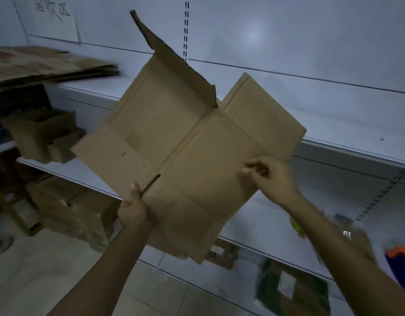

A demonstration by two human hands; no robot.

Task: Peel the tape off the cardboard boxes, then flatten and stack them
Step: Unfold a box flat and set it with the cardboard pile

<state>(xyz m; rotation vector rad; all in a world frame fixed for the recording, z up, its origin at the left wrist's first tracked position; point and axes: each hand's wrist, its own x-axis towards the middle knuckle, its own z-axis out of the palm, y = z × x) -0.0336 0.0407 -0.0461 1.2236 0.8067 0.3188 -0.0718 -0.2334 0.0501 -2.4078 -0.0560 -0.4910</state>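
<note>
A plain brown cardboard box [185,142], nearly flattened with its flaps spread, is held up in the air in front of white shelves. One flap stands up at the top. My left hand [134,208] grips the box's lower left edge, thumb on the front face. My right hand [270,176] pinches at the box's right side with thumb and fingertips; whether tape is between them I cannot tell. A stack of flattened boxes [44,65] lies on the upper shelf at the left.
White metal shelves [333,124] run across the view. Unflattened boxes [44,135] sit on the middle shelf at the left, more boxes [78,213] stand on the floor below. Green-printed cardboard [292,290] and an orange-and-blue object [400,265] are at the lower right.
</note>
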